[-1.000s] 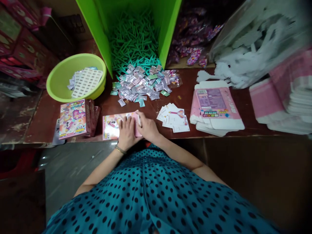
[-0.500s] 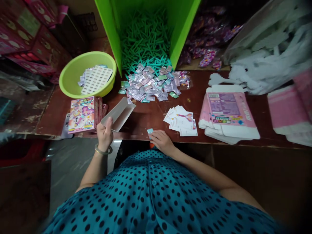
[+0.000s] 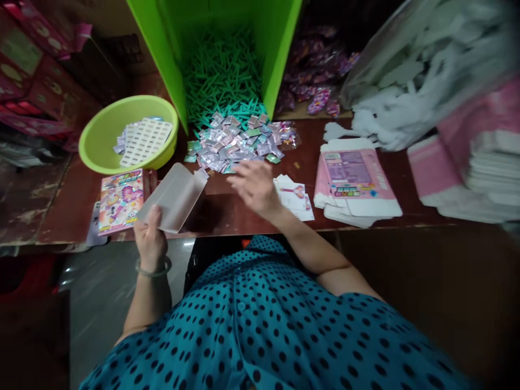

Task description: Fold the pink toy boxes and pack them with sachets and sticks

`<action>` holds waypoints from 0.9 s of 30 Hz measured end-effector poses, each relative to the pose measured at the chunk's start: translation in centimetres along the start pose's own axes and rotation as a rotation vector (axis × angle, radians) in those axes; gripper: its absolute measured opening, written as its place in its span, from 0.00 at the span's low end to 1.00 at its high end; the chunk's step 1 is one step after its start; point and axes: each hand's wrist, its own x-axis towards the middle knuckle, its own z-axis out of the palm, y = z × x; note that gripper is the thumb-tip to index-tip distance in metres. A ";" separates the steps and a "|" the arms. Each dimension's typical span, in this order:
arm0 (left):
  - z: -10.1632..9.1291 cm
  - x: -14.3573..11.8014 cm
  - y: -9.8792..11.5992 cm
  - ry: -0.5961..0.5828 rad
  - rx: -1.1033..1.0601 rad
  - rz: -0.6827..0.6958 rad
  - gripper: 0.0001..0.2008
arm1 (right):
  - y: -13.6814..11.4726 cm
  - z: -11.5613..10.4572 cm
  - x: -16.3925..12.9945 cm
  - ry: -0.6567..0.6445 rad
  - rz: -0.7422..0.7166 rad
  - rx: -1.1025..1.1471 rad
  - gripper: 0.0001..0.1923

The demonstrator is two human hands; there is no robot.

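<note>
Cardboard box (image 3: 173, 196), open, pinched at its near end by left grip (image 3: 149, 238) above counter (image 3: 252, 208) edge; right grip (image 3: 254, 186) spread, empty, over sachets (image 3: 235, 143); risk: tilted box slipping floorward

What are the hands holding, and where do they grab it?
The left hand grips an open white cardboard box by its near bottom corner. The right hand is blurred above the wooden table; whether it holds anything cannot be told.

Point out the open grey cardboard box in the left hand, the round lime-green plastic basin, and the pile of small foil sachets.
open grey cardboard box (image 3: 175, 196), head view, inner panel.
round lime-green plastic basin (image 3: 97, 135), head view, bare inner wall.
pile of small foil sachets (image 3: 233, 143), head view, middle of heap.
</note>
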 end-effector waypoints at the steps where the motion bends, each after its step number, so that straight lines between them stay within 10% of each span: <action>1: 0.0 -0.3 -0.1 -0.042 0.047 0.056 0.21 | 3.0 -1.3 -0.9 -0.005 0.168 -0.113 0.18; 4: 1.4 -1.9 -0.4 -0.383 0.214 0.340 0.18 | 11.2 -5.7 -4.4 -0.091 0.811 -0.473 0.34; 7: 4.5 -4.2 -1.9 -0.724 0.409 0.583 0.22 | 15.4 -8.7 -7.2 -0.275 1.088 -0.628 0.31; 17: 8.4 -5.5 -9.1 -0.742 0.704 0.589 0.32 | 14.9 -9.7 -6.9 -0.397 0.952 -0.727 0.25; 22: 8.7 -5.2 -9.1 -0.714 0.738 0.611 0.33 | 15.9 -4.6 -0.2 -0.430 0.602 -0.511 0.20; 27: 9.1 -4.2 -8.6 -0.614 0.811 0.480 0.32 | 20.8 -1.7 9.2 -0.369 0.613 -0.475 0.23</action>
